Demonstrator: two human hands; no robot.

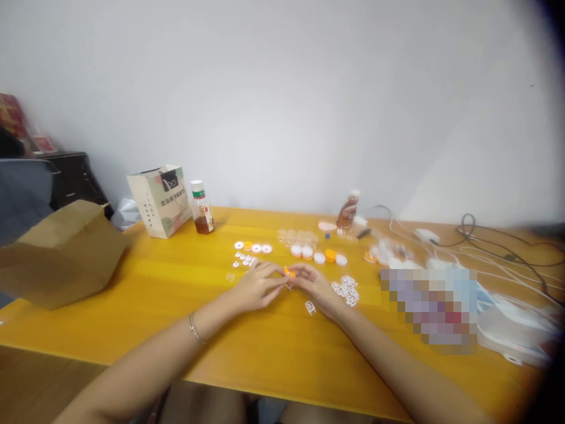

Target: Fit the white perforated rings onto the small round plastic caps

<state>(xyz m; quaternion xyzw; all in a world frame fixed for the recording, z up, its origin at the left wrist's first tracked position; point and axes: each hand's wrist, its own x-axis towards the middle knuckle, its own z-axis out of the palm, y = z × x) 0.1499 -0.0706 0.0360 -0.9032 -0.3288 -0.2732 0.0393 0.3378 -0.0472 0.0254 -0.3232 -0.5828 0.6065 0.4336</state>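
At the middle of the table, my left hand point(261, 287) and my right hand point(314, 285) meet, fingers closed on a small orange plastic part point(289, 272). Its exact shape is blurred and partly covered by the fingertips. Just below my right hand lies a flat white cut-out plastic piece point(310, 307). More such pieces form a pile point(346, 290) to the right of that hand. Beyond my left hand are small white knobbed parts point(242, 258) in rows and a row of white and orange discs point(256, 248). Round white and orange caps point(308, 252) stand behind both hands.
A brown paper bag point(66, 259), a printed carton bag point(163, 206) and a bottle point(202, 209) stand at left. Clear cups point(300, 238) and a brown bottle point(348, 211) are farther back. Cables point(507, 253) and plastic bags point(507, 330) cover the right side of the wooden table point(176, 277).
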